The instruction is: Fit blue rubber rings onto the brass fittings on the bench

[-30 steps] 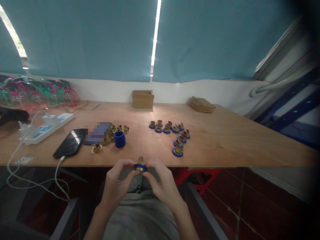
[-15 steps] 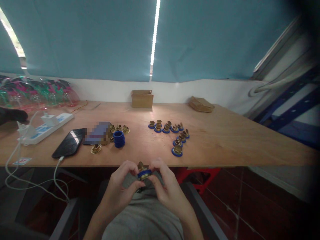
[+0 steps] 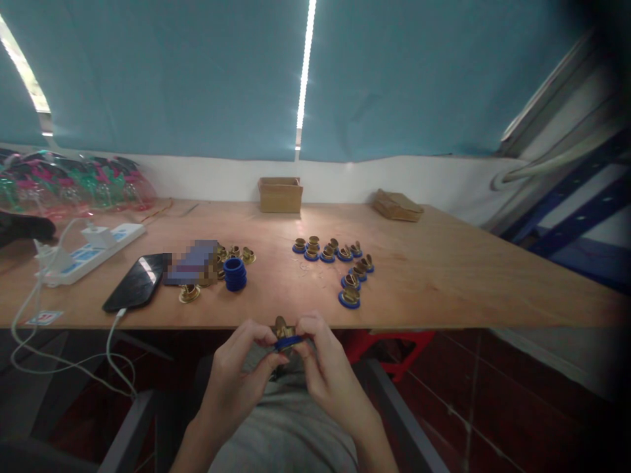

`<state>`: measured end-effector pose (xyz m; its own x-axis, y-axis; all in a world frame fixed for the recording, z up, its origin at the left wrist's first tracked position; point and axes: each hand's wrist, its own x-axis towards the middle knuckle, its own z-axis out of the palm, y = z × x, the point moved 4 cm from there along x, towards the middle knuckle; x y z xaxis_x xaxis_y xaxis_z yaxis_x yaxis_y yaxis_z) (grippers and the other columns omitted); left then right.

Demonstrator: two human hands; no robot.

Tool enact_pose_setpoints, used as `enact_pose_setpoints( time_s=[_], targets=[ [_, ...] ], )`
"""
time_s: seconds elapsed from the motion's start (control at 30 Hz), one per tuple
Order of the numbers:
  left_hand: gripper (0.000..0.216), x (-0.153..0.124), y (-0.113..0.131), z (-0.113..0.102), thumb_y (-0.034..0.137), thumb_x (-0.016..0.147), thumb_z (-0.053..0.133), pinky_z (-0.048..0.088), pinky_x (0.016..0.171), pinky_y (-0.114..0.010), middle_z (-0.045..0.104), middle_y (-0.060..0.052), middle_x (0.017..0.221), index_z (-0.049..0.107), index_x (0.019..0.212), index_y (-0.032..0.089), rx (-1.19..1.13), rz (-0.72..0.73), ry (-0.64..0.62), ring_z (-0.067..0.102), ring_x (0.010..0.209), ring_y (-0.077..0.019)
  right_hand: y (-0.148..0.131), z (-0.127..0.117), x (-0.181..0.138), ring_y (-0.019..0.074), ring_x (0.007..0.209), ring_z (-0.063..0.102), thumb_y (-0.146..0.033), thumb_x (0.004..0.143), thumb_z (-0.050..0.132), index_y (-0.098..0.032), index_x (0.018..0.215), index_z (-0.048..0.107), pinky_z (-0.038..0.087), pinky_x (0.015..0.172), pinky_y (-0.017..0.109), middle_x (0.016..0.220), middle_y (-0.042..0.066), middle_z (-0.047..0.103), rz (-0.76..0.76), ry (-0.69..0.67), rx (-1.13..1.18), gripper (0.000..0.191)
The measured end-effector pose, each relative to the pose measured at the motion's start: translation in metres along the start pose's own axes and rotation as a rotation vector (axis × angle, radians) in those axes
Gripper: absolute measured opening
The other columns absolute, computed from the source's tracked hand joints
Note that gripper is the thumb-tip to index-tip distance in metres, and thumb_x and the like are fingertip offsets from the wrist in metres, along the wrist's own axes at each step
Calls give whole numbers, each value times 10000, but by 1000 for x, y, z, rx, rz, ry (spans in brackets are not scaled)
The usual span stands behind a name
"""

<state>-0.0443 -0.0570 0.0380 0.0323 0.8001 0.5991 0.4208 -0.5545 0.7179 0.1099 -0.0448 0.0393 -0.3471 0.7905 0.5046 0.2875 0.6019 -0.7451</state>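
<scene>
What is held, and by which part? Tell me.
Left hand and right hand pinch one brass fitting by its blue ring, from opposite sides.

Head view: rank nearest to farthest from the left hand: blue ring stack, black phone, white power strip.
The left hand and right hand pinch a blue-ringed brass fitting.
1. Stack of blue plastic rings: just ahead.
2. Flat black smartphone: further left.
3. Long white power strip: far left, further back.

No text can be read. Just left of the phone (image 3: 131, 282), a small sticker (image 3: 44, 318) bears blurred red marks. Behind the phone, the power strip's (image 3: 91, 253) blue labels are illegible.
</scene>
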Motion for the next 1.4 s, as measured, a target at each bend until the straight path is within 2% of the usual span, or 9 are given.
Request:
enact_pose_setpoints(
  time_s=[0.23,0.43,0.53,0.77,0.9,1.07,1.13,1.27,1.4],
  targets=[
    [157,-5,-1,5,99,817,665,463,577,-217,585,35,672,567,764,210,-67,-2,86,585,599,-123,-1,0,0,164,823,525,-101,962,381,-224,993,487,454,719,267,929,35,523,-20,75,-18,166],
    [154,-4,-9,-2,106,825,651,456,569,-217,549,42,672,554,783,217,-46,-4,93,563,596,-120,-1,2,1,167,850,578,-156,979,452,-235,1057,492,470,753,266,937,30,570,18,56,-56,118],
    [136,-3,-9,-1,122,824,659,480,598,-226,583,31,700,564,799,215,-34,-28,79,595,629,-130,1,2,0,164,845,629,-161,979,464,-243,1126,482,478,733,249,944,24,635,53,53,-87,170],
    [92,-8,-11,7,172,870,623,550,660,-230,689,9,793,574,924,228,-23,-115,43,695,730,-152,7,2,-1,158,864,671,-162,981,463,-249,1109,523,495,758,237,945,18,680,57,114,-41,166],
    [140,-12,-19,9,218,877,631,572,651,-223,721,14,801,553,991,243,-136,-234,53,715,728,-154,9,4,-2,154,776,660,-183,965,501,-238,1086,548,499,713,240,858,5,659,94,156,11,141],
    [301,-10,-21,15,273,913,588,603,676,-267,755,-44,925,558,1209,224,-425,-374,-86,722,758,-178,11,3,-2,125,608,585,-219,938,565,-229,1042,589,462,620,222,669,-49,578,151,192,95,107],
    [268,-8,-19,16,293,918,586,590,649,-244,747,-62,950,616,1169,204,-479,-408,-129,705,742,-169,12,4,-2,124,604,571,-234,940,564,-225,1026,598,455,621,225,654,-52,564,174,175,144,93],
    [220,-7,-16,12,295,911,610,548,589,-203,705,-42,843,655,1100,192,-535,-427,-147,634,639,-125,13,6,-2,122,617,543,-252,948,551,-221,999,596,434,613,225,660,-51,536,196,152,217,75],
    [187,-9,-14,11,293,929,588,564,658,-227,648,-23,816,634,1089,208,-563,-414,-184,637,734,-147,15,9,-2,112,591,466,-269,958,534,-228,971,589,384,569,217,648,-62,459,223,126,237,70]
  ],
)
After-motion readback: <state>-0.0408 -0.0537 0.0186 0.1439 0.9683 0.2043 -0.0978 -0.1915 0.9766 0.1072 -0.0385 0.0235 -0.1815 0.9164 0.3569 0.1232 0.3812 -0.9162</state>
